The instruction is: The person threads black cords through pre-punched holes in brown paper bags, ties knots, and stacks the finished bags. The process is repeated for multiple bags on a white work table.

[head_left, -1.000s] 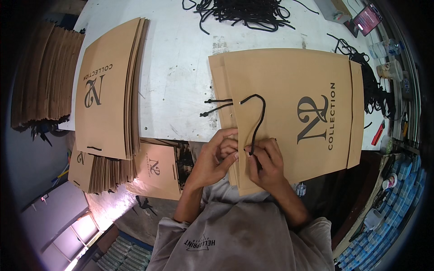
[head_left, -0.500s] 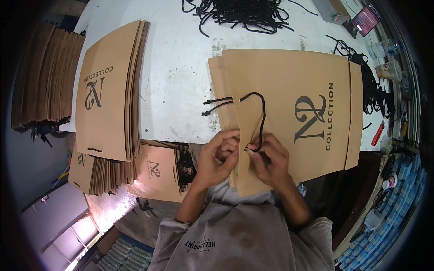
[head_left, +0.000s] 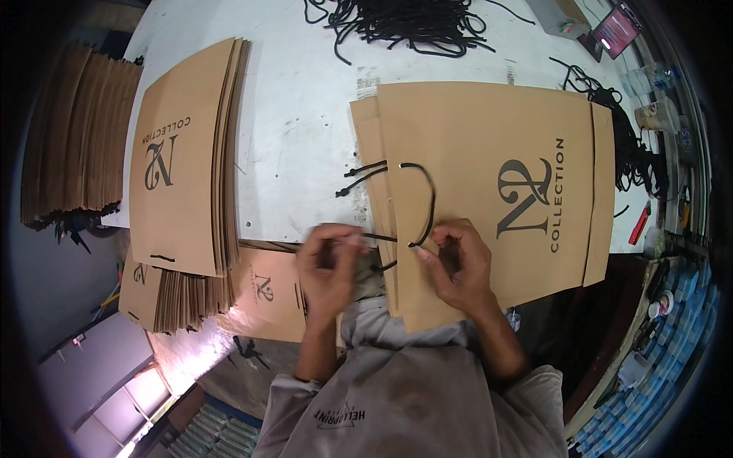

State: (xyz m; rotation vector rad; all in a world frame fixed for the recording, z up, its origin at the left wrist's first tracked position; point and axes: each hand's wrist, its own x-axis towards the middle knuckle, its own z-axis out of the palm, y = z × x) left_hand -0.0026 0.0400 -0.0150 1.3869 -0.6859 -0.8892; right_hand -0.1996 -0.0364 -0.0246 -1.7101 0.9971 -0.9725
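Observation:
A brown paper bag (head_left: pixel 473 153) with dark printing lies flat in front of me, on top of another bag whose edge (head_left: pixel 369 126) shows at the left. A black cord (head_left: pixel 433 198) loops over its face between two holes near the left edge. My left hand (head_left: pixel 330 263), blurred, pinches the cord's length that comes out behind the edge. My right hand (head_left: pixel 462 263) rests on the bag by the lower hole, thumb stretched toward the cord and fingers curled apart from it. Two knotted cord ends (head_left: pixel 355 177) stick out by the upper hole.
Stacked brown bags (head_left: pixel 187 160) stand at the left, with more bags (head_left: pixel 72 137) beyond and below them. Piles of black cord lie at the far edge (head_left: pixel 412 23) and right (head_left: pixel 630 145) of the white table (head_left: pixel 298 137). A red cutter (head_left: pixel 640 225) and a phone (head_left: pixel 617 32) are at the right.
My left hand has moved left from the bag's edge, drawing the cord out behind it. The loop on the face has become smaller, and my right fingers have come off the cord.

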